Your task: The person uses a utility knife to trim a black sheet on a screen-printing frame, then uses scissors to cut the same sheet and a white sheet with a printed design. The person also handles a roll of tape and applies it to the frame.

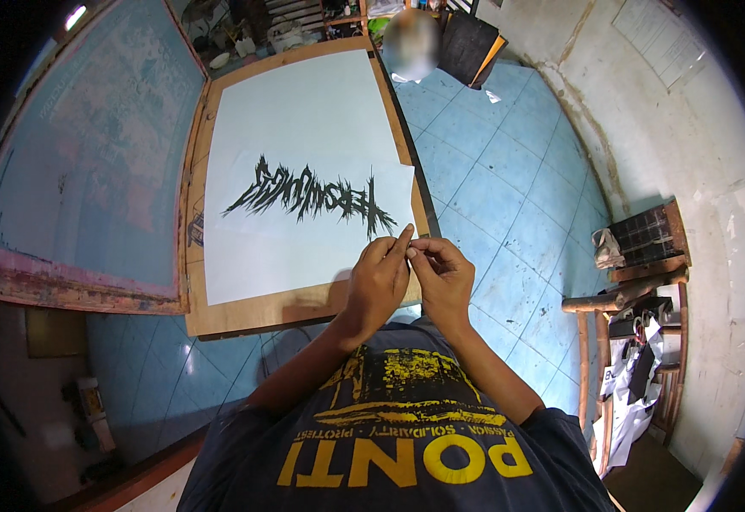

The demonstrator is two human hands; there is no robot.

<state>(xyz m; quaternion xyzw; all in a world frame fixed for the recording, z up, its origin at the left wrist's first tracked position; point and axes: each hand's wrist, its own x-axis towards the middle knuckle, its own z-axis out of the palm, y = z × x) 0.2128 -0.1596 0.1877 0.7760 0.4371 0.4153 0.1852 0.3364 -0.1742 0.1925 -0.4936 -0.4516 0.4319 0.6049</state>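
My left hand (376,280) and my right hand (443,271) meet just in front of the board's near right corner. Their fingertips are pinched close together, and whatever sits between them is too small to make out. Beyond them a white paper sheet (304,111) covers most of a wooden board (261,316). A smaller white sheet (321,247) overlaps its near part and bears a spiky black printed design (312,198). This sheet's right edge reaches past the larger one, close to my fingers.
Left of the board, a wood-framed printing screen (99,162) with blue-grey mesh stands raised. Blue floor tiles (509,196) run along the right side. A wooden rack (594,341) with papers and cloth stands against the pale wall (645,128). A black folder-like panel (469,49) is at the back.
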